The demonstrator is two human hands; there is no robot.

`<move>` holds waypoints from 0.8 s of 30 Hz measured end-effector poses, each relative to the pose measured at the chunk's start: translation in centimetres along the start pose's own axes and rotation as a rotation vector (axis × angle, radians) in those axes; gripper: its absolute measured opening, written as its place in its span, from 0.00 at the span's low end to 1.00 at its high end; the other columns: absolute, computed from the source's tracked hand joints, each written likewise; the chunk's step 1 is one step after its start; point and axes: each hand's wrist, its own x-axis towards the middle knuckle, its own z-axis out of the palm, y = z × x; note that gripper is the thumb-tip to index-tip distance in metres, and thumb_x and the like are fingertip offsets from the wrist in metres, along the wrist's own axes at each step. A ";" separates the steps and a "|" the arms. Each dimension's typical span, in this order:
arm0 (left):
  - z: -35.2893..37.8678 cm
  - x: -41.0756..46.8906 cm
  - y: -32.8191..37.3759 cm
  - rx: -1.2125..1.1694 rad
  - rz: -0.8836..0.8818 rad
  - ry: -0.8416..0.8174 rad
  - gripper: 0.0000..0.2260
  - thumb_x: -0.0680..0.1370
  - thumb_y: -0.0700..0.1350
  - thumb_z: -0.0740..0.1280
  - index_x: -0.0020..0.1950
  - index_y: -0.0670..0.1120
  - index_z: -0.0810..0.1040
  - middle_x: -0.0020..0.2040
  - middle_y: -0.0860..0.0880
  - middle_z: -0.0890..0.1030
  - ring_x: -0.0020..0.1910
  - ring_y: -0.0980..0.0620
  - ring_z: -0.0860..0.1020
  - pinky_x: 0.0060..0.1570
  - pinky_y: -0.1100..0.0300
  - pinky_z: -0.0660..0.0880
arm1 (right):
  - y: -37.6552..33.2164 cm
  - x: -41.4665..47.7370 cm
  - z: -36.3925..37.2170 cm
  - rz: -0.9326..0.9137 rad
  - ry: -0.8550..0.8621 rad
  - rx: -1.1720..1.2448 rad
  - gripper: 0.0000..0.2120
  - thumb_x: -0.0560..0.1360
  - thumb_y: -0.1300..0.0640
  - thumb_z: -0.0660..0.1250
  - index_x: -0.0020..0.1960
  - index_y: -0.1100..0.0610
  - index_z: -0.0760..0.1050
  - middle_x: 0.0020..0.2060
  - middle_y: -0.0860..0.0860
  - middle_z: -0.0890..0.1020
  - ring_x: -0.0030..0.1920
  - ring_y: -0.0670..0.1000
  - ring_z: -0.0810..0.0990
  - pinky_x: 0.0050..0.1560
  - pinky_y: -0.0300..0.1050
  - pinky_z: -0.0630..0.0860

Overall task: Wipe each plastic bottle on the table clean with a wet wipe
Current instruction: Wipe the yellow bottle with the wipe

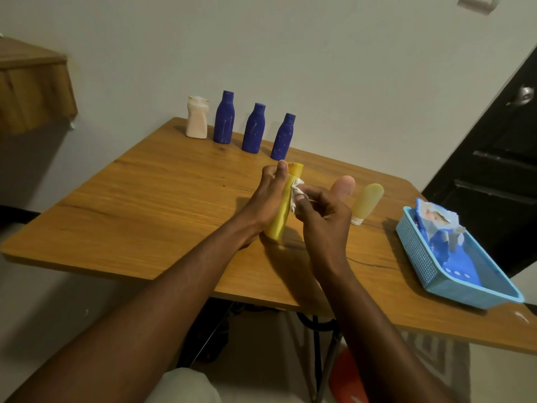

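From the head camera, no brand or wording is reading clearly on anything. The three blue bottles (254, 128) are showing only pale scuffed streaks where print would be, and the wipe pack (438, 225) is showing a blurred picture and a row of white dots on its blue front. The left hand (267, 196) is gripping the yellow bottle (280, 216), fingers wrapped round its upper part. The bottle is leaning away from the person over the middle of the table (145, 199), and whether its lower end is touching the wood cannot be told. The right hand (322, 216) is pinching a crumpled white wet wipe (296, 196) with curled fingers and pressing it against the bottle's side, thumb sticking up. A pale tube bottle (366, 202) is standing on its white cap just right of that hand. At the far edge a cream bottle (197, 117) and the blue bottles are standing upright in a row along the wall (319, 53). The pack is lying in a light blue basket (415, 248) at the table's right edge. The tabletop is showing warm wood grain with dark streaks. A black door (494, 170) with a metal knob (524, 96) is filling the right side, a wooden cabinet (32, 82) is hanging at the left, and a patterned rug (436, 359) is lying on the floor under the table.
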 end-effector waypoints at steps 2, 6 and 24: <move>0.1 -0.4 0.5 0.015 0.025 0.007 0.31 0.83 0.68 0.48 0.83 0.56 0.56 0.79 0.48 0.67 0.70 0.56 0.71 0.63 0.56 0.70 | -0.1 0.2 -0.1 -0.013 0.006 -0.021 0.08 0.80 0.61 0.69 0.57 0.57 0.84 0.49 0.49 0.87 0.52 0.50 0.84 0.54 0.53 0.83; 0.1 -0.8 0.9 0.018 -0.005 -0.028 0.30 0.81 0.72 0.51 0.73 0.55 0.72 0.69 0.53 0.78 0.67 0.59 0.76 0.68 0.55 0.73 | -0.2 0.9 0.3 -0.052 0.013 -0.065 0.09 0.81 0.62 0.68 0.59 0.58 0.83 0.51 0.47 0.86 0.54 0.46 0.83 0.52 0.41 0.81; -0.1 -0.9 1.2 -0.090 0.005 0.002 0.31 0.80 0.71 0.58 0.76 0.53 0.71 0.73 0.53 0.76 0.70 0.58 0.73 0.73 0.51 0.69 | 0.6 0.7 0.4 -0.069 0.019 -0.244 0.10 0.78 0.65 0.70 0.56 0.57 0.85 0.52 0.48 0.86 0.55 0.44 0.83 0.56 0.39 0.81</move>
